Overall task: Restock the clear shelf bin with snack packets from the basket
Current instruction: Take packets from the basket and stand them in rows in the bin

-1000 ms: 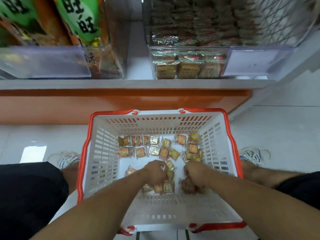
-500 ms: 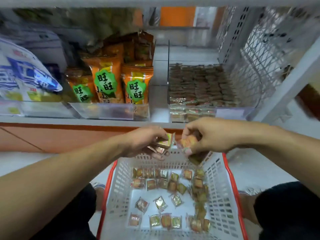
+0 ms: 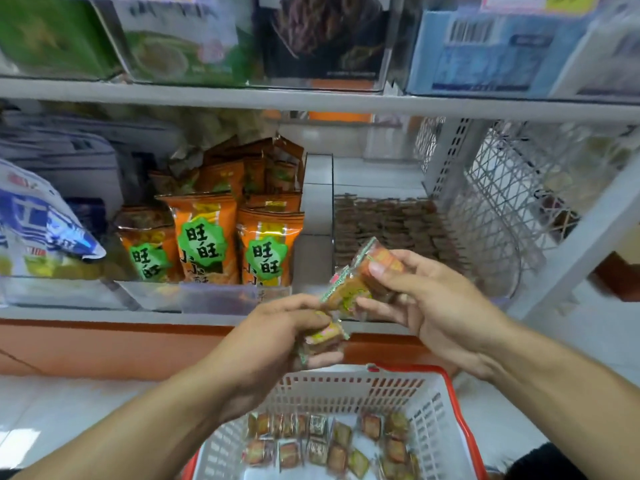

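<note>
My right hand grips a small stack of square snack packets, held up in front of the clear shelf bin, which holds rows of the same brown packets. My left hand is closed on a few more packets, just below and left of the right hand's stack; the two bunches almost touch. Below them stands the white basket with a red rim, and several loose packets lie on its floor.
Orange snack bags fill the neighbouring clear bin on the left. A blue-and-white bag lies further left. The upper shelf overhangs with boxed goods. A white wire mesh divider bounds the bin's right side.
Both hands took packets from the basket floor and rose to shelf height. The view tilted upward, and the right hand now holds its stack higher, nearer the bin.
</note>
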Motion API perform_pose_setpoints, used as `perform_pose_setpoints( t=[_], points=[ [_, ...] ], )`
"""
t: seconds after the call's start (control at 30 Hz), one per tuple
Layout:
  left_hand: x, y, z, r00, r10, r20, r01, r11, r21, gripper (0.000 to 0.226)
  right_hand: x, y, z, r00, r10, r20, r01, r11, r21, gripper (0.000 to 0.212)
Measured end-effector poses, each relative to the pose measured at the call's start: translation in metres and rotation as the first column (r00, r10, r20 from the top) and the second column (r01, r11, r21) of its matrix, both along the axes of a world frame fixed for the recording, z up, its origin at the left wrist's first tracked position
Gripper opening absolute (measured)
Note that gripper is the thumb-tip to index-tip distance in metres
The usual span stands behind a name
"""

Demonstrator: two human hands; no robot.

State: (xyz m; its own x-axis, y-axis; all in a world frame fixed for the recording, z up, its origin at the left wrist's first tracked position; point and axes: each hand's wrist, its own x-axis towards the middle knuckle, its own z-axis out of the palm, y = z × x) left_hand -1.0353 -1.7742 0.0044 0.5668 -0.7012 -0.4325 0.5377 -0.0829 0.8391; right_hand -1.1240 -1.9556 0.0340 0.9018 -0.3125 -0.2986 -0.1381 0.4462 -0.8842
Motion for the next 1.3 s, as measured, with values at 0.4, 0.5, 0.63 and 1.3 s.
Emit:
perform_pose_setpoints(
  t=[0.4,0.5,0.63,1.3],
  points=[
    [0.0,-0.004,0.004,0.998,0.008,0.06,-0.007,1.0,-0.019,0.036,-0.004,0.004,0.002,0.992,-0.117,0.052,0.124,0.983,-0.134,0.031],
    [-0.001,-0.003,0.003,0.998,0.043,0.056,-0.042,0.999,-0.017,0.036,-0.005,0.001,0.0,0.989,-0.056,0.137,0.087,0.969,-0.232,0.034],
    [-0.003,-0.002,0.005,0.995,0.093,0.04,-0.092,0.995,-0.035,0.028,-0.009,0.008,-0.007,0.988,0.112,0.104,-0.025,0.787,-0.617,0.034],
    [0.004,-0.004,0.007,0.99,0.078,0.12,-0.07,0.995,-0.075,0.029,-0.007,0.003,-0.016,0.982,-0.003,0.187,0.087,0.893,-0.442,0.05]
  ],
)
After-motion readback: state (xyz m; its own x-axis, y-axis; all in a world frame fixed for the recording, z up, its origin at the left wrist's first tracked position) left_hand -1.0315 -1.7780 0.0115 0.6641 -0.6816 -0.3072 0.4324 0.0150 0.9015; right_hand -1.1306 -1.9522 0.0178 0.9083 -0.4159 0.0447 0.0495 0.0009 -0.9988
